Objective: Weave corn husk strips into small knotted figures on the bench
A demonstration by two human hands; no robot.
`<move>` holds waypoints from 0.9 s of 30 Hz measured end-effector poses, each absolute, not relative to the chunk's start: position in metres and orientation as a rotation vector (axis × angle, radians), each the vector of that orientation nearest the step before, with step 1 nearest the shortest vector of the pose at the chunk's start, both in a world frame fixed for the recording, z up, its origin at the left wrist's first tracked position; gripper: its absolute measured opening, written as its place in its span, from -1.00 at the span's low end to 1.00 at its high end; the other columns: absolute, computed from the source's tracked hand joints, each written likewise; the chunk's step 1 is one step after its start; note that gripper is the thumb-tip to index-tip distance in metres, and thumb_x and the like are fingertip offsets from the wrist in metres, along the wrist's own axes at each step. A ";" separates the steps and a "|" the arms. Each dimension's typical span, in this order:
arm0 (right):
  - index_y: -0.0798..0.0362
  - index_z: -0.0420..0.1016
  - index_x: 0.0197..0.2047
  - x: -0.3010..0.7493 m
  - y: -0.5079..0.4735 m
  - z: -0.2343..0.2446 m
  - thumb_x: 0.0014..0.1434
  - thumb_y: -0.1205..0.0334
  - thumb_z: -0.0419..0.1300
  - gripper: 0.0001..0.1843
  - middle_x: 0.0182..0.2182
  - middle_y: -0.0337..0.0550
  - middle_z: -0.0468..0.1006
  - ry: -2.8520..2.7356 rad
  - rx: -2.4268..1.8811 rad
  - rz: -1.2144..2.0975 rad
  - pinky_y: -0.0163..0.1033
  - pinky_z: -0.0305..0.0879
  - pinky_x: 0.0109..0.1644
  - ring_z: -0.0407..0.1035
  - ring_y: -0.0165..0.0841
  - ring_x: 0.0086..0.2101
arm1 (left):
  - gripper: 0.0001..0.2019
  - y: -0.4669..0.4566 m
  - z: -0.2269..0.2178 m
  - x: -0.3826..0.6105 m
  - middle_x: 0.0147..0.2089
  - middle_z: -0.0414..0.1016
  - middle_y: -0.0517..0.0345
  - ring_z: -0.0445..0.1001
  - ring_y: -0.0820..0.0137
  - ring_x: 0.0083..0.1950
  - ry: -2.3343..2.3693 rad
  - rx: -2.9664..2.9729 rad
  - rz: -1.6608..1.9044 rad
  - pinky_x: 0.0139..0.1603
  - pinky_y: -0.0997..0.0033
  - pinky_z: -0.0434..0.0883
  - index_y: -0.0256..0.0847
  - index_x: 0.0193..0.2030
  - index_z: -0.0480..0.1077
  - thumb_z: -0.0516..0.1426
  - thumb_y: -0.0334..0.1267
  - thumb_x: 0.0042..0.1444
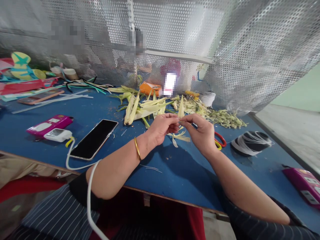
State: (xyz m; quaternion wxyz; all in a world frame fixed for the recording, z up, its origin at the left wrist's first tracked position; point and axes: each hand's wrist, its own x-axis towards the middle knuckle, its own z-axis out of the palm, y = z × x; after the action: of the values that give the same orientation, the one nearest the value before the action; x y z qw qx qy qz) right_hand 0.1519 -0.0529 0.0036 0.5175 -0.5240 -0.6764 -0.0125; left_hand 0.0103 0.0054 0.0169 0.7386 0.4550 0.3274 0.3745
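My left hand (pixel 166 128), a gold bangle at its wrist, is closed in a pinch. Fingertip to fingertip with it, my right hand (pixel 200 133) pinches too. Between them a pale pointed corn husk piece (pixel 181 107) rises from the fingertips; its lower end is hidden by the fingers. Just under the hands, narrow husk strips (pixel 183 137) show, and I cannot tell whether they hang or lie on the table. A pile of pale green husks (pixel 150 108) lies behind my left hand. Right of my right hand are scissors with red and yellow handles (pixel 220 140).
The blue table (pixel 175 183) holds a phone (pixel 95 140), a purple device with a white cable (pixel 50 126), a dark spool of white thread (pixel 251 143), another purple device (pixel 303 185) and a heap of small greenish pieces (pixel 226 118). Behind stands a perforated sheet (pixel 175 30).
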 end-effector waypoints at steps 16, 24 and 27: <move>0.04 0.49 -0.39 0.153 -0.050 0.005 0.10 0.30 0.21 -0.95 -0.46 -0.25 0.57 -1.425 -1.332 0.202 -0.24 0.35 -0.28 0.43 -0.37 -0.42 | -0.91 0.001 0.019 0.012 -0.44 0.46 0.20 0.45 0.51 -0.43 0.778 1.247 0.902 -0.43 0.49 0.31 -0.24 -0.44 0.41 0.19 -0.39 0.08; 0.05 0.48 -0.41 0.152 -0.051 0.004 0.11 0.31 0.22 -0.94 -0.49 -0.26 0.55 -1.408 -1.318 0.221 -0.25 0.33 -0.30 0.41 -0.39 -0.45 | -0.93 0.000 0.021 0.013 -0.49 0.47 0.21 0.46 0.51 -0.47 0.832 1.250 0.962 -0.45 0.50 0.32 -0.27 -0.42 0.42 0.21 -0.44 0.05; 0.05 0.46 -0.40 0.153 -0.050 0.003 0.12 0.28 0.21 -0.93 -0.50 -0.26 0.54 -1.381 -1.316 0.277 -0.24 0.33 -0.30 0.40 -0.39 -0.46 | -0.94 -0.001 0.021 0.013 -0.48 0.49 0.19 0.45 0.53 -0.48 0.827 1.277 0.971 -0.43 0.51 0.33 -0.28 -0.43 0.43 0.20 -0.44 0.05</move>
State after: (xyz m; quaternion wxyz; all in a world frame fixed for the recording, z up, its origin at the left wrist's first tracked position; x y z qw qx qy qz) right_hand 0.1529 -0.0501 0.0029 0.5706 -0.5606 -0.5884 0.1180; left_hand 0.0134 -0.0011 0.0211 0.6195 0.5553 0.3598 0.4223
